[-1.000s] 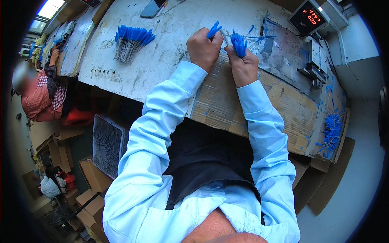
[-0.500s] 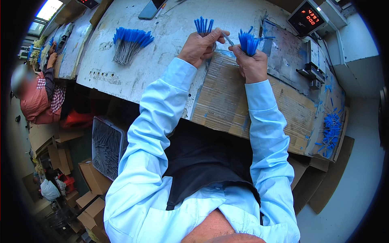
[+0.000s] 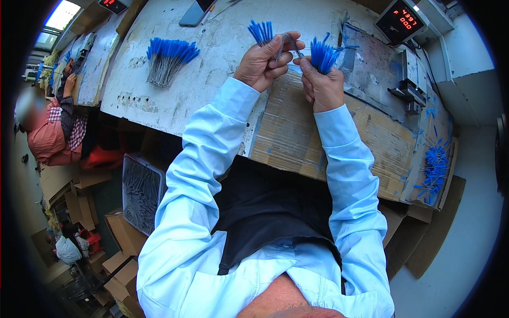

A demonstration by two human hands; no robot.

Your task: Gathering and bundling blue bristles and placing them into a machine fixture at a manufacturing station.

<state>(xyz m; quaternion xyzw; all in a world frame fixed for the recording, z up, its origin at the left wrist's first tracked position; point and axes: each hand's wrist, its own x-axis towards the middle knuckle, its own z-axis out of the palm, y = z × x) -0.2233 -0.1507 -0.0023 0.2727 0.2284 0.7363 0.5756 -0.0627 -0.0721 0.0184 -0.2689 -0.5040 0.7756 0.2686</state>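
Observation:
My left hand [image 3: 265,64] is closed round a small bunch of blue-tipped wire brushes [image 3: 260,32], tips pointing up and away. My right hand [image 3: 324,85] grips a fuller bunch of blue-tipped brushes [image 3: 322,54]. Between my hands, a thin grey twisted wire [image 3: 295,43] arches from the left fingers toward the right fingertips; I cannot tell whether it belongs to a brush. On the white table, left of my hands, lies a fanned bundle of blue-tipped brushes [image 3: 169,61], its grey stems toward me.
Cardboard [image 3: 344,132] covers the table's near edge below my hands. A scale display [image 3: 401,22] stands back right. Loose blue brushes [image 3: 436,167] lie at far right, a phone [image 3: 195,14] at the back. A bin of grey wires [image 3: 142,193] stands lower left; a co-worker [image 3: 50,130] is beyond.
The grey wire between my hands has gone from nearly straight to a raised arch. The bunch in my left hand leans further left, and my right hand has shifted slightly left.

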